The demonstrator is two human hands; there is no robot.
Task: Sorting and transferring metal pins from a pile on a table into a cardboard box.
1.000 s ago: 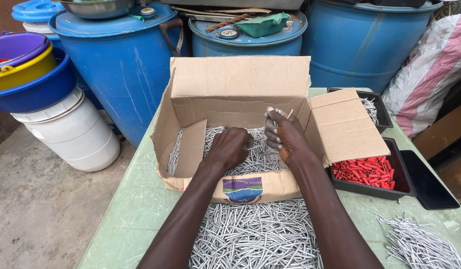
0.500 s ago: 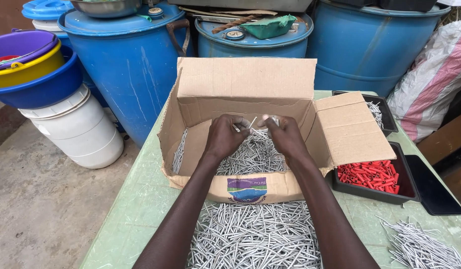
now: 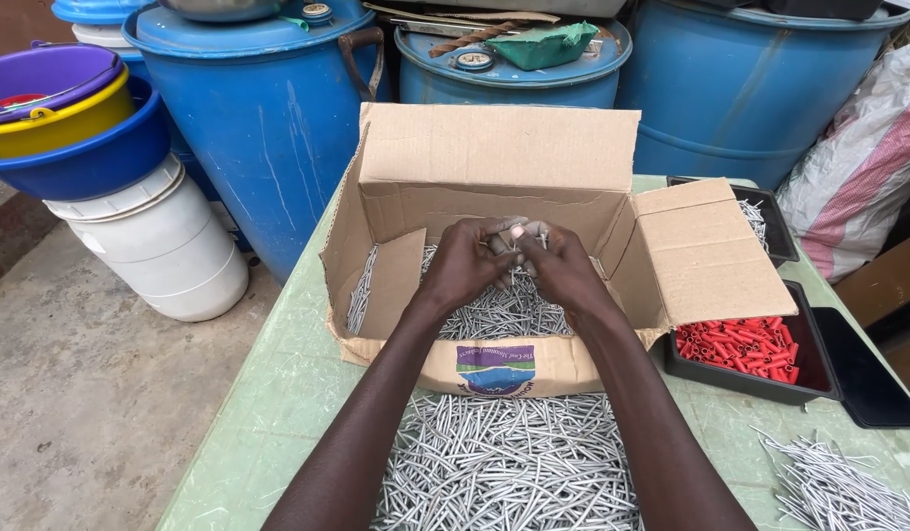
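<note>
A small bunch of thin silver metal pins (image 3: 517,243) sat pinched between the fingertips of both hands, held just above the heap of loose pins (image 3: 494,313) that filled the bottom of the open cardboard box (image 3: 494,162). The left hand (image 3: 468,264) was curled nearly closed, fingers bent onto the bunch; the right hand (image 3: 561,265) met it from the other side, its fingers likewise folded around the same pins, the two hands touching at the fingertips. The box stood near the middle of the green surface (image 3: 268,393), its flaps spread outward and its rear flap upright.

Toward the near edge of the surface, just in front of the box, lay a broad pile of pins (image 3: 504,467) between the forearms, and a smaller scatter of pins (image 3: 839,487) lay near the near right corner. Beside the box's right flap sat a black tray (image 3: 814,369) holding red plastic sleeves (image 3: 740,344). Beyond the far edge stood blue drums (image 3: 263,108), with a white bucket (image 3: 155,241) and stacked coloured basins (image 3: 57,108) off the left side on the floor.
</note>
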